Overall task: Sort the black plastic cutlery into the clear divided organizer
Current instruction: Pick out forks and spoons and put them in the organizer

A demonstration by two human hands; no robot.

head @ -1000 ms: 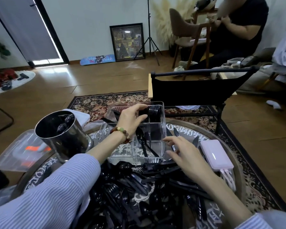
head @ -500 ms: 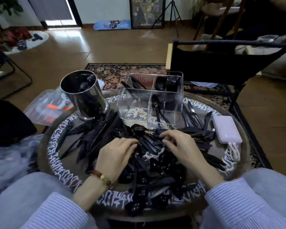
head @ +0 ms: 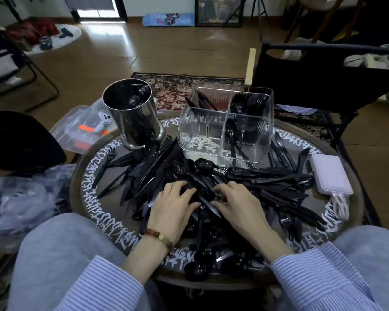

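While your fingers lie curved and slightly spread over the middle of the heap, your left hand [head: 173, 207] and right hand [head: 236, 205] rest palm-down on the black cutlery [head: 211, 189], fingertips nearly meeting. Whether any finger pinches a piece, you cannot tell — the tips sink among the handles. A bead bracelet [head: 158, 236] circles your left wrist, and striped blue sleeves [head: 323, 274] cover both forearms.

Spoons, forks and knives fan out from under your hands across the round tray [head: 92, 198], whose rim carries white lettering. Just beyond the pile stands the clear organizer [head: 227, 124], upright and touching the far edge of the heap. Its near-right compartment holds a few spoons standing on end; its far-right one holds a denser black bunch that looks like forks; its far-left one holds a few dark pieces leaning against the wall; its near-left one shows only the tray's pattern through the plastic.

Left of the organizer stands a metal cup [head: 133, 115] with dark pieces inside. At the tray's right edge lies a pale power bank [head: 331, 176] with a white cable [head: 340, 205] looped beside it — apart from your hands.
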